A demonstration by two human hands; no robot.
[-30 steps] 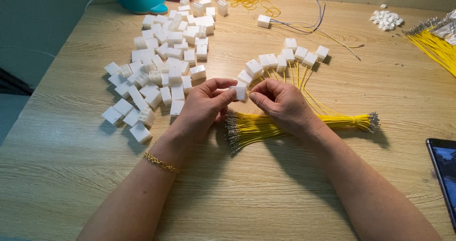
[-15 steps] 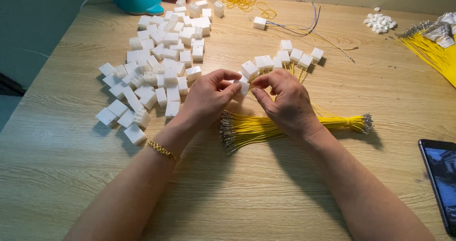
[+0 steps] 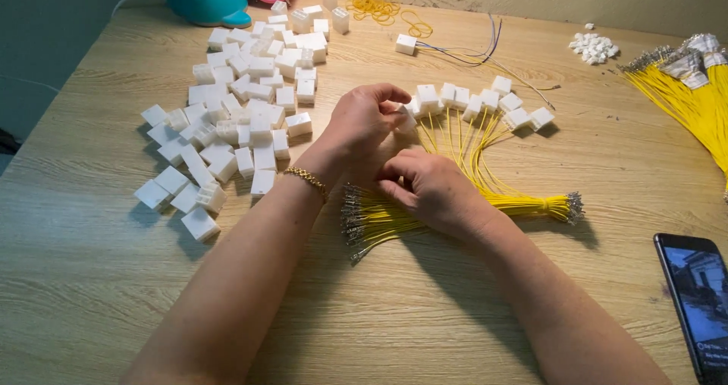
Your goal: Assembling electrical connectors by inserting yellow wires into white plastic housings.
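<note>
The bundle of yellow wires [image 3: 425, 214] is lying on the wooden table [image 3: 91, 294], directly under the right hand [image 3: 432, 191] and just below the left hand [image 3: 364, 123]. Its strands are thin and yellow, ending in metal terminals that are fanning out beside the left wrist. The right hand is resting curled on the bundle, fingertips pinching at its strands. The left hand is half closed, fingers curling over a white connector [image 3: 407, 119] at the near end of a row of wired connectors [image 3: 478, 100]. Loose white connector housings [image 3: 235, 119] are lying left of the bundle.
</note>
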